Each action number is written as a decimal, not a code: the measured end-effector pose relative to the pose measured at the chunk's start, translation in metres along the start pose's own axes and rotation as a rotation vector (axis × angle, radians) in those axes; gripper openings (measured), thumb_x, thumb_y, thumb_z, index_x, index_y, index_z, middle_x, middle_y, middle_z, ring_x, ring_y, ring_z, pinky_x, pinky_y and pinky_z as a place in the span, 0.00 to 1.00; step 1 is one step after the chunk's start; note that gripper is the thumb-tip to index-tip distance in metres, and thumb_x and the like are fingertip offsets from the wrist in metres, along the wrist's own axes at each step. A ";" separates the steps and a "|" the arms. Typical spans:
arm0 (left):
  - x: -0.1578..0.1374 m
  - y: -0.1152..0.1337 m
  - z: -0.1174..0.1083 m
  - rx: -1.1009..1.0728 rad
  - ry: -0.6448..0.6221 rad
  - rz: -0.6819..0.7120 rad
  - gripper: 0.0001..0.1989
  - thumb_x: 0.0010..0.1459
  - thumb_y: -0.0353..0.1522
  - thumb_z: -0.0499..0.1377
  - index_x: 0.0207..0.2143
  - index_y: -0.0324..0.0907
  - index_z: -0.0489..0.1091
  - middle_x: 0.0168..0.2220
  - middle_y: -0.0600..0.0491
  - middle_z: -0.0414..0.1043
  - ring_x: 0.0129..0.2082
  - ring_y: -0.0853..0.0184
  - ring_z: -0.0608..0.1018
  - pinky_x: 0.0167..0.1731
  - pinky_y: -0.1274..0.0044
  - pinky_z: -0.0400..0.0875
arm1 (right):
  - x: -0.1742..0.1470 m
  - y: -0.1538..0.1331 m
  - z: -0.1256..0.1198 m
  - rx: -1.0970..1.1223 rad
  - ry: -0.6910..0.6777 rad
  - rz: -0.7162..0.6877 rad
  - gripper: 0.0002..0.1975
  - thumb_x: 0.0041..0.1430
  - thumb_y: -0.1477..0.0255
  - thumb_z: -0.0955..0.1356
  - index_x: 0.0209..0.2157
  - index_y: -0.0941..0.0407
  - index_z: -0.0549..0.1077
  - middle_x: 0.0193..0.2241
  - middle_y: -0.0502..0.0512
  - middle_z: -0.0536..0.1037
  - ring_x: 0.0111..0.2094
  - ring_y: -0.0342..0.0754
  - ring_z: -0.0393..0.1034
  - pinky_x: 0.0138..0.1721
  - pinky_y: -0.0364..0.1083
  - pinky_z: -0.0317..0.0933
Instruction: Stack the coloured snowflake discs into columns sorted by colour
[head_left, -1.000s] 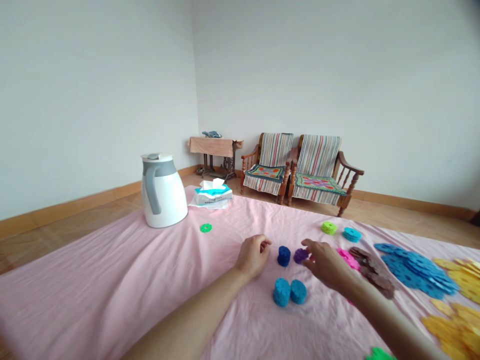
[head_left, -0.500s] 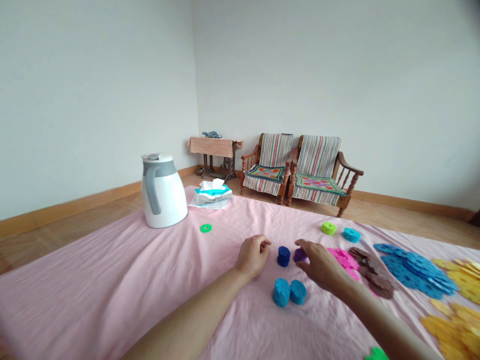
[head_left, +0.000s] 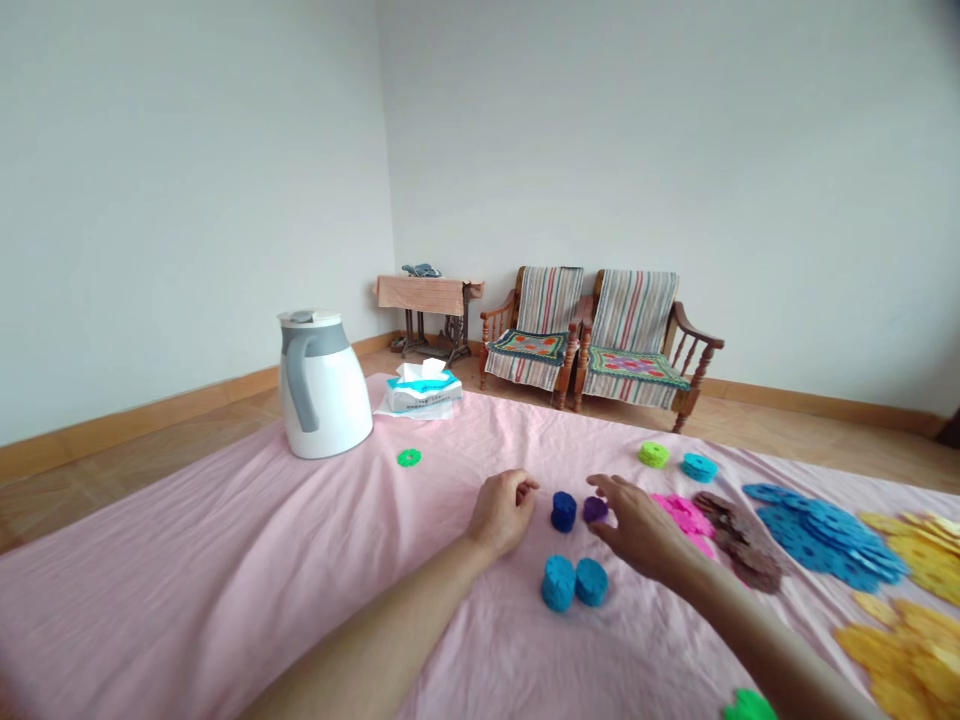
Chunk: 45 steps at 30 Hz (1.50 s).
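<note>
My left hand (head_left: 504, 512) rests on the pink cloth with its fingers curled in, and nothing shows in it. Just right of it stands a dark blue stack of snowflake discs (head_left: 564, 511). My right hand (head_left: 634, 518) has thumb and forefinger apart, on either side of a short purple stack of snowflake discs (head_left: 595, 510); whether they touch it I cannot tell. Closer to me, two light blue stacks, the left one (head_left: 559, 583) and the right one (head_left: 592, 582), stand side by side. Pink discs (head_left: 686, 515) lie partly behind my right hand.
Lime (head_left: 654, 455) and turquoise (head_left: 699, 467) stacks stand farther back. Brown (head_left: 739, 545), blue (head_left: 825, 535) and yellow (head_left: 904, 650) piles spread rightward. A white jug (head_left: 330, 400), tissue pack (head_left: 424, 390) and green disc (head_left: 409, 457) are at left; chairs (head_left: 637, 340) stand beyond.
The view has shifted very slightly. The purple stack shows a little more clearly between my right thumb and forefinger; both hands stay nearly in place.
</note>
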<state>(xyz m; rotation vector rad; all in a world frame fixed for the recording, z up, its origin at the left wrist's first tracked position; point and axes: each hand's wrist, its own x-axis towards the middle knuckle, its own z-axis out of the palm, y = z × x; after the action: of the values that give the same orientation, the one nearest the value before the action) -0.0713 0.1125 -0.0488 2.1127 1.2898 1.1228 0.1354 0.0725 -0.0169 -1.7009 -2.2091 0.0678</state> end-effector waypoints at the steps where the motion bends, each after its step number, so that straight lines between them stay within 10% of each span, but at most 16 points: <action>1: 0.000 -0.001 0.000 -0.002 -0.002 -0.003 0.10 0.52 0.26 0.54 0.35 0.40 0.74 0.31 0.52 0.76 0.30 0.68 0.76 0.32 0.79 0.69 | -0.006 0.003 -0.003 0.014 0.023 0.008 0.23 0.54 0.71 0.65 0.51 0.63 0.66 0.45 0.64 0.74 0.45 0.55 0.70 0.43 0.49 0.62; 10: 0.001 0.005 -0.004 -0.069 0.159 0.064 0.11 0.55 0.24 0.51 0.38 0.38 0.71 0.32 0.52 0.75 0.29 0.70 0.75 0.31 0.80 0.69 | -0.111 0.050 -0.013 0.159 0.350 0.141 0.16 0.61 0.61 0.60 0.43 0.54 0.70 0.33 0.54 0.79 0.26 0.46 0.72 0.28 0.44 0.67; 17: -0.016 0.040 -0.021 -0.044 0.284 0.480 0.13 0.58 0.22 0.48 0.42 0.39 0.68 0.36 0.49 0.72 0.35 0.68 0.74 0.36 0.76 0.69 | -0.170 0.071 -0.017 0.016 0.490 0.167 0.13 0.58 0.60 0.63 0.41 0.51 0.71 0.28 0.49 0.79 0.28 0.46 0.74 0.29 0.42 0.68; 27: -0.080 0.109 -0.003 0.192 -0.290 1.099 0.11 0.61 0.24 0.50 0.26 0.39 0.66 0.26 0.53 0.71 0.26 0.70 0.71 0.32 0.76 0.65 | -0.179 0.062 -0.023 0.006 0.532 0.176 0.11 0.60 0.62 0.62 0.41 0.51 0.70 0.31 0.49 0.79 0.33 0.46 0.76 0.31 0.40 0.69; 45: -0.080 0.110 0.005 0.253 -0.564 1.029 0.06 0.59 0.25 0.51 0.31 0.41 0.65 0.29 0.52 0.69 0.29 0.68 0.69 0.30 0.74 0.62 | -0.177 0.045 -0.023 0.104 0.491 0.152 0.09 0.62 0.67 0.60 0.40 0.52 0.70 0.33 0.51 0.79 0.35 0.46 0.75 0.35 0.43 0.69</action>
<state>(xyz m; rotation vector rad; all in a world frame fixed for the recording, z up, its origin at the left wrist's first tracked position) -0.0278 -0.0104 -0.0084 3.0711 0.0225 0.5563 0.2226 -0.0858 -0.0501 -1.6164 -1.6894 -0.1766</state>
